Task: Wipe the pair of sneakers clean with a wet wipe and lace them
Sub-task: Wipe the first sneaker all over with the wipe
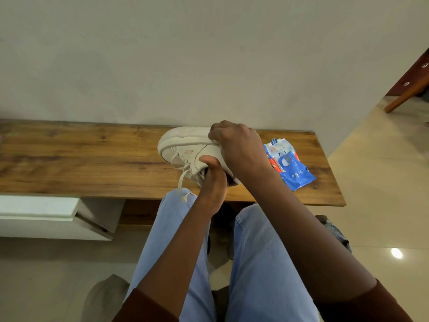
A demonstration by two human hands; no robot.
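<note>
At the frame's centre, over the wooden bench (69, 159), the white sneaker (185, 145) was tipped sideways. The left hand (212, 182) gripped its opening, and the right hand (236, 145) curled its fingers over the sole's edge. A blue wipes pack (289, 166) lay just right.

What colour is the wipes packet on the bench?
The packet is blue, white, some red; head view.

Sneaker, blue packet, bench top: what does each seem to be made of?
The sneaker: off-white leather or a synthetic like it, matte, with stitched panels. The blue packet: thin plastic film, glossy, crinkled and printed. The bench top: wood or wood-look laminate, I cannot tell which; brown grain and knots, faint sheen.
</note>
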